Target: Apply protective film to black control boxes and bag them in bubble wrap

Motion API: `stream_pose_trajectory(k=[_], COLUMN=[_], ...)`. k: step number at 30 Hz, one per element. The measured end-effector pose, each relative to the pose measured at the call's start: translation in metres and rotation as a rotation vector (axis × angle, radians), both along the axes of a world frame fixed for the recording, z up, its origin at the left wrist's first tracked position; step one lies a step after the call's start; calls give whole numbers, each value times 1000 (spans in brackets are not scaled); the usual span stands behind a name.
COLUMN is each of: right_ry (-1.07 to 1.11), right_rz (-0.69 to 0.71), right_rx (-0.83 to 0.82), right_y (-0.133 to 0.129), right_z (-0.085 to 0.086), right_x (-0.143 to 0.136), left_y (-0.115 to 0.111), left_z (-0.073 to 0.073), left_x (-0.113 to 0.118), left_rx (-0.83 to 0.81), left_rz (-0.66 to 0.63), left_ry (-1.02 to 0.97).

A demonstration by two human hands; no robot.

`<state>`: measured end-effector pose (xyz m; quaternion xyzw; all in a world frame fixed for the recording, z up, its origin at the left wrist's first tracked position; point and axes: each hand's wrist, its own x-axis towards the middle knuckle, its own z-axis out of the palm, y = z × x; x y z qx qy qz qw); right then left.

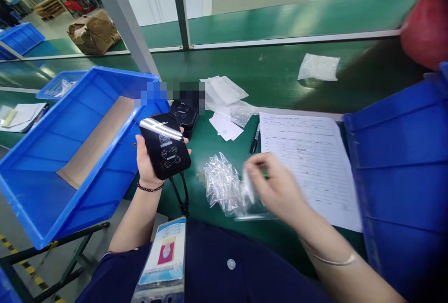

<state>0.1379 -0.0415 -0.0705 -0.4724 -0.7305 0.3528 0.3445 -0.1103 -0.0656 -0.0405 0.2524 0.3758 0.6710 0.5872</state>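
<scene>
On the left, my left hand (146, 165) grips a flat black glossy device (165, 146) with white line markings and the word RHINO, tilted face up. Just behind it lie more black devices (185, 116) of the same look, partly covered by the held one. My right hand (278, 186) pinches a clear plastic bag (248, 188), somewhat smeared by motion. That bag touches or overlaps a crumpled heap of clear plastic bags (220, 179) on the green table (199, 209); where one stops and the other begins I cannot tell.
A large blue bin (115, 172) lined with cardboard stands at left, another blue bin (399, 167) at right. Printed sheets (308, 167), a black marker (255, 139), white cards (226, 126) and bubble-wrap pouches (224, 90) lie between. A metal post (119, 9) rises behind.
</scene>
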Motion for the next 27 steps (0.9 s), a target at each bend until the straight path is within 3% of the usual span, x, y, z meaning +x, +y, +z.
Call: stream_pose_trajectory(k=[4, 7, 9, 12, 14, 16, 17, 19, 21, 24, 27], right_ry=[-664, -744, -614, -176, 235, 618, 769, 990, 1114, 1139, 1062], right_rz=[180, 229, 231, 222, 358, 527, 560, 473, 314, 154, 149], right_rx=[99, 150, 173, 141, -96, -465, -626, -783, -752, -627, -571], right_y=[-8, -9, -5, -1, 0, 0, 0, 2, 4, 7, 7], right_z=[-47, -56, -47, -21, -6, 2, 3, 1, -3, -12, -23], right_x=[-37, -43, -33, -17, -12, -12, -12, -9, -2, 9, 13], left_y=[-1, -2, 0, 9, 21, 44, 61, 103, 151, 209, 235], left_z=[11, 26, 34, 39, 38, 32, 29, 20, 9, -10, -29], left_x=[-4, -5, -2, 19, 44, 69, 80, 95, 103, 106, 109], left_rx=[17, 98, 169, 238, 259, 255, 237, 204, 152, 64, -9], left_rz=[18, 44, 54, 11, -66, -178, -235, -278, -196, -197, -253], left_ry=[-11, -10, -16, -27, -28, 31, 117, 476, 1177, 1472, 1687])
